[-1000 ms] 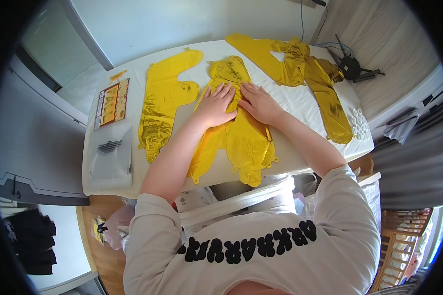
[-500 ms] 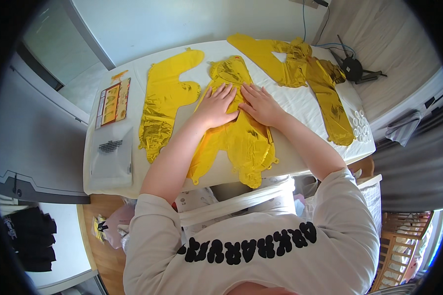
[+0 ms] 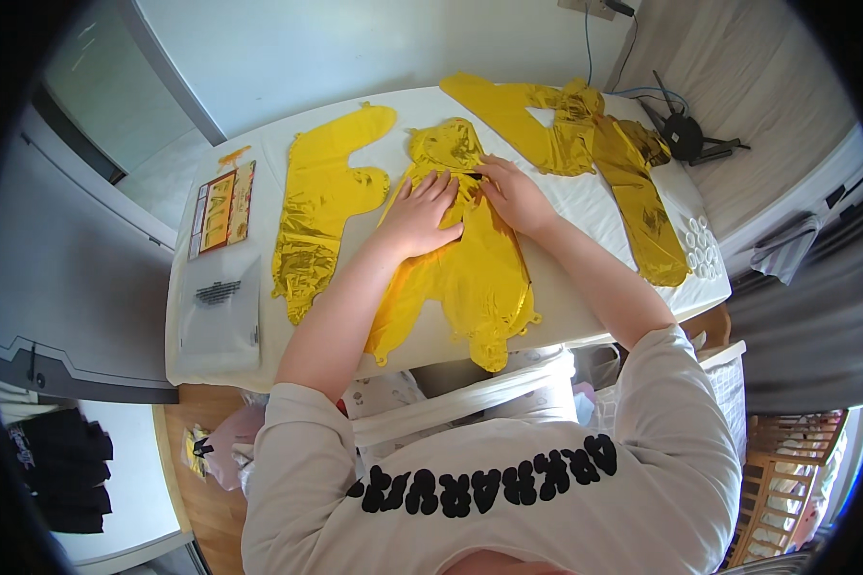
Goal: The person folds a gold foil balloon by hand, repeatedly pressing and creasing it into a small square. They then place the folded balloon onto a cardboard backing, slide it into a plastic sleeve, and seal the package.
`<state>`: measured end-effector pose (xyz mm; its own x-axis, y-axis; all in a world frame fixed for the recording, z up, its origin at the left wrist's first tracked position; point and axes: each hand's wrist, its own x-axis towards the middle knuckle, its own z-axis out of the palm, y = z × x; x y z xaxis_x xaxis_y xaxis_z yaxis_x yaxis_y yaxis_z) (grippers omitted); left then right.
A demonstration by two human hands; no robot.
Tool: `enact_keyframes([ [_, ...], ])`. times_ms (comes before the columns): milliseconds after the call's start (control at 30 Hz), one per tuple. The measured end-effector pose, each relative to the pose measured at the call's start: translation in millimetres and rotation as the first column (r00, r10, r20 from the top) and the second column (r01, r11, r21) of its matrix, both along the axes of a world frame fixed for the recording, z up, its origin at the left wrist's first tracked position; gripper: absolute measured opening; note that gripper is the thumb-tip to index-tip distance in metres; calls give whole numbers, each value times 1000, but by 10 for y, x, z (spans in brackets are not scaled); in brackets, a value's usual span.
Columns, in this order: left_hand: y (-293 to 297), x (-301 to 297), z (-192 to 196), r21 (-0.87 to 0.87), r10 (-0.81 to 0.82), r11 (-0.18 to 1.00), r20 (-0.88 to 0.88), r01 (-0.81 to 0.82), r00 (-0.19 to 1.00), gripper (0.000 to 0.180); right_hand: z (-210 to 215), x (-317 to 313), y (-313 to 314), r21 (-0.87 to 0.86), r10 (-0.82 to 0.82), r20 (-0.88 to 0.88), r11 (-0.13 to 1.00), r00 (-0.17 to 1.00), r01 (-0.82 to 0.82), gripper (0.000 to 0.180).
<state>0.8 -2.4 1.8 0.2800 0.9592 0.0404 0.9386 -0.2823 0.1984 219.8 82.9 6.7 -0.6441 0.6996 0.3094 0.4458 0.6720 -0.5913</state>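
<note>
A crumpled gold foil balloon (image 3: 475,278), flat and uninflated, lies in front of me in the middle of the table. My left hand (image 3: 419,216) rests palm down on its upper half, fingers stretched out and thumb apart. At the right edge of the same foil, my right hand (image 3: 518,199) has its fingers bent and its thumb drawn in, pinching the foil. A small dark gap shows beside those fingertips. To the left lies another flat gold foil balloon (image 3: 321,201). More gold foil (image 3: 633,211) spreads across the back right.
The white-covered table (image 3: 585,287) carries a printed packet (image 3: 222,211) and a clear plastic bag (image 3: 221,311) at left. White rings (image 3: 700,247) lie at the right edge. A black router (image 3: 683,137) with cables stands behind them. A wooden crib (image 3: 786,489) is at lower right.
My right hand has shifted slightly up and away from the left, its spread fingers drawing in at the foil's edge. My left hand stays flat on the balloon.
</note>
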Motion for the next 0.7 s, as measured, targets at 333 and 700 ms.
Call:
enact_keyframes([
  [333,7,-32,-28,0,3,1000,-27,-4,1000,82,-44,-112,37,71,8,258,997,966,-27,54],
  [700,-4,-19,-47,-2,-1,1000,-32,1,999,82,-140,-83,-21,121,-6,327,992,945,-36,64],
])
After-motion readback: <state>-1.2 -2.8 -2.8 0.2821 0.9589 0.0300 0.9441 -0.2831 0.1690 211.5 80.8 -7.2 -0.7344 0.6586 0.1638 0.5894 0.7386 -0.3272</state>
